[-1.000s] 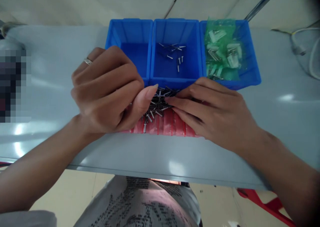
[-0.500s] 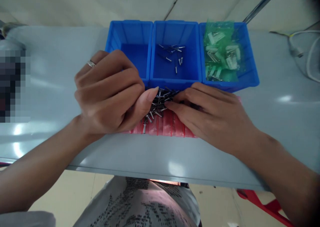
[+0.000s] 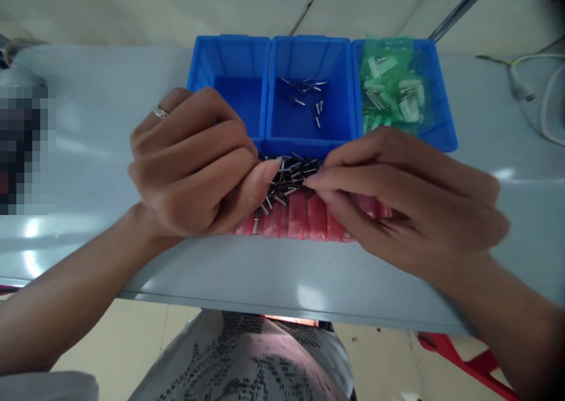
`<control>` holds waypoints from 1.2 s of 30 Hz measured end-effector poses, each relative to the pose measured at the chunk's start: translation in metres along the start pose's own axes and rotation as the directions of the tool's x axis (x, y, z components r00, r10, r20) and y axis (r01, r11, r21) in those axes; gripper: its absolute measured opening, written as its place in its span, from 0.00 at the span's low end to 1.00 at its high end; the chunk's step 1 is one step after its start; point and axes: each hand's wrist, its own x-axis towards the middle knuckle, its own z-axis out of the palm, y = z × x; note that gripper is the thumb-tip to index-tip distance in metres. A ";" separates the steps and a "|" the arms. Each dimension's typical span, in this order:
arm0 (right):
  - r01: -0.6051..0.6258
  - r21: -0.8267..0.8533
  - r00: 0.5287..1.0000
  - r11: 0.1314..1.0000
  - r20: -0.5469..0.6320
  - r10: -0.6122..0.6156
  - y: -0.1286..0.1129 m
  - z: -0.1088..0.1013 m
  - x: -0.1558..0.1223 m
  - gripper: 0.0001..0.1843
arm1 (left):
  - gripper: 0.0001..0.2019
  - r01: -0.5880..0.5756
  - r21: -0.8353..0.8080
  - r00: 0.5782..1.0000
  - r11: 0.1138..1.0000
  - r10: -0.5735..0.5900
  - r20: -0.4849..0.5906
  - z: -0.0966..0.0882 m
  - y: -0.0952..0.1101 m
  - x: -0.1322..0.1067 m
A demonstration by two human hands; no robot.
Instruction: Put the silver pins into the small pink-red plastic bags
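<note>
A heap of small metal pins [image 3: 289, 177] lies on a ribbed red pad [image 3: 304, 219] at the front of the grey table [image 3: 88, 153]. My left hand [image 3: 194, 162], with a ring on one finger, is curled closed at the left edge of the heap, thumb tip against the pins. My right hand [image 3: 406, 201] has its fingers drawn together, fingertips touching the heap's right side. What either hand pinches is hidden.
Three blue bins stand just behind the heap: the left bin [image 3: 229, 77] looks bare inside, the middle bin [image 3: 309, 65] holds a few pins, the right bin [image 3: 436, 124] holds a green bag of white parts [image 3: 391, 89]. A white cable [image 3: 542, 89] lies far right.
My right hand has lifted its back and knuckles off the pad, fingers bunching at the pins. My left hand has barely shifted.
</note>
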 end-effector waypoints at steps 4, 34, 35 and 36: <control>-0.156 0.290 0.983 0.944 -0.044 0.176 0.000 -0.001 0.003 0.13 | 0.06 0.021 0.027 0.999 0.999 -0.022 0.043 -0.003 0.002 0.003; -0.438 0.558 0.836 0.705 -0.034 0.547 -0.015 -0.001 0.004 0.13 | 0.13 0.042 -0.100 0.994 0.994 -0.032 0.101 -0.004 0.009 0.002; -0.444 0.560 0.832 0.699 -0.031 0.553 -0.014 -0.002 0.004 0.13 | 0.09 0.048 -0.085 0.994 0.995 -0.039 0.102 -0.002 0.009 0.001; -0.453 0.562 0.827 0.692 -0.026 0.562 -0.014 -0.002 0.003 0.14 | 0.05 0.058 -0.080 0.994 0.995 -0.050 0.100 -0.001 0.009 0.001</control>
